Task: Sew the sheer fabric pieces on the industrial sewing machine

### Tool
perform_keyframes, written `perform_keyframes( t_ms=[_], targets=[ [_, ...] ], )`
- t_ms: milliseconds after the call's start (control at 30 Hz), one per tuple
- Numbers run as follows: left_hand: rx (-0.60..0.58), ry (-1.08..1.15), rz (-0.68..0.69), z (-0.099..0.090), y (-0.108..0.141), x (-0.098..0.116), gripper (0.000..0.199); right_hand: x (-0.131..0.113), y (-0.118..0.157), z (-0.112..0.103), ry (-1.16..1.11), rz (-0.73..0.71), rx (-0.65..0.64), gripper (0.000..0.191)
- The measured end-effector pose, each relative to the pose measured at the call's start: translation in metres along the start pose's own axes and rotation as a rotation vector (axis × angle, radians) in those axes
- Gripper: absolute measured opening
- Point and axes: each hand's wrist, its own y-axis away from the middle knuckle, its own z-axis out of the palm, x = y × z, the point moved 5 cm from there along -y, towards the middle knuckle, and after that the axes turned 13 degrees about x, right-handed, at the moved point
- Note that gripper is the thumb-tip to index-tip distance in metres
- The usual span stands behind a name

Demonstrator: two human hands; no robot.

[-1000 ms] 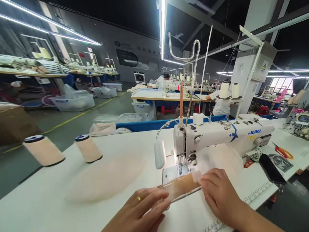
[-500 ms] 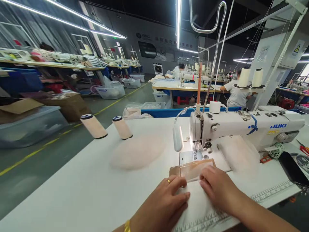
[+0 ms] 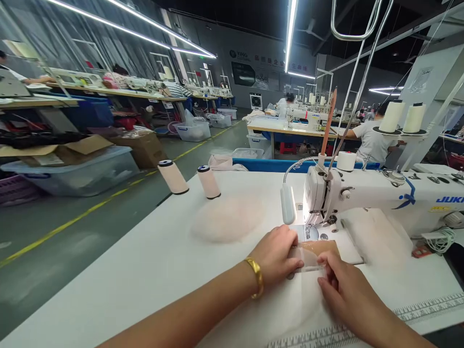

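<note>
Your brown strip [image 3: 322,247] lies long axis 9-to-3 o'clock, left hand [image 3: 277,251] on its 9 end, grip unclear, right hand [image 3: 342,282] pinching sheer fabric [image 3: 308,260] at 3.

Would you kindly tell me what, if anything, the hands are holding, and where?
The right hand pinches the sheer fabric near the right end of the brown strip; the left hand covers the left end, its grip unclear.

Blue "JUKI" marks the near white sewing machine [image 3: 377,191] at right and a far white sewing machine [image 3: 302,114]. The far grey wall [image 3: 217,48] carries "YING" and Chinese characters including "企业". Numbers on the transparent ruler strips [image 3: 429,308] are too small to read.
</note>
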Motion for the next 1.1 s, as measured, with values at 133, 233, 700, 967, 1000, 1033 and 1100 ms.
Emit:
perform_keyframes(
  t_ms=[133, 233, 700, 967, 1000, 1033, 1100],
  targets=[
    [-0.002, 0.072, 0.027, 0.018, -0.003, 0.005, 0.015, 0.003, -0.007, -0.02, 0.107, -0.05, -0.067, 0.034],
    [0.027, 0.15, 0.033, 0.019, 0.002, 0.003, 0.02, -0.009, -0.025, -0.03, 0.076, -0.145, 0.007, 0.023],
    [-0.014, 0.602, -0.154, 0.018, 0.005, -0.004, 0.029, -0.003, -0.05, 0.007, -0.375, 0.036, 0.043, 0.014],
    [0.049, 0.692, -0.234, 0.02, 0.009, -0.002, 0.019, -0.005, -0.049, 0.006, -0.279, -0.014, 0.107, 0.018],
    [0.062, 0.7, -0.236, 0.021, 0.008, -0.002, 0.018, -0.005, -0.049, 0.006, -0.28, -0.012, 0.11, 0.018],
    [0.074, 0.708, -0.239, 0.021, 0.008, -0.002, 0.019, -0.005, -0.049, 0.005, -0.284, -0.009, 0.112, 0.017],
    [0.095, 0.716, -0.246, 0.023, 0.008, -0.002, 0.02, -0.005, -0.049, 0.005, -0.292, 0.006, 0.116, 0.016]
  ],
)
